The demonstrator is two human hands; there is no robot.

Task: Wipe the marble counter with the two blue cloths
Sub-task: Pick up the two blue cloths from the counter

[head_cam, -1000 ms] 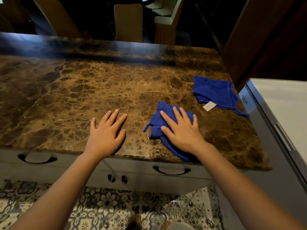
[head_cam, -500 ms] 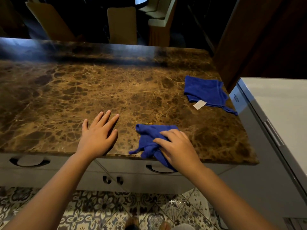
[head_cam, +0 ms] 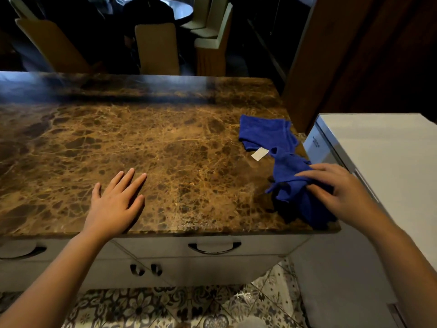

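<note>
The brown marble counter (head_cam: 165, 143) fills the middle of the view. My right hand (head_cam: 335, 188) presses down on a bunched blue cloth (head_cam: 293, 185) at the counter's near right corner, fingers spread over it. A second blue cloth (head_cam: 264, 133) with a white tag lies flat just beyond, its near edge touching the bunched one. My left hand (head_cam: 115, 204) rests flat on the bare marble near the front edge, fingers apart, holding nothing.
A white appliance (head_cam: 378, 157) stands right beside the counter's right edge. Drawers with dark handles (head_cam: 214, 248) sit below the counter front. Chairs (head_cam: 156, 47) stand beyond the far edge. Patterned floor tiles (head_cam: 165, 306) lie underneath.
My right hand has slid the bunched cloth from the front middle to the near right corner, up against the second cloth. My left hand has stayed flat in place.
</note>
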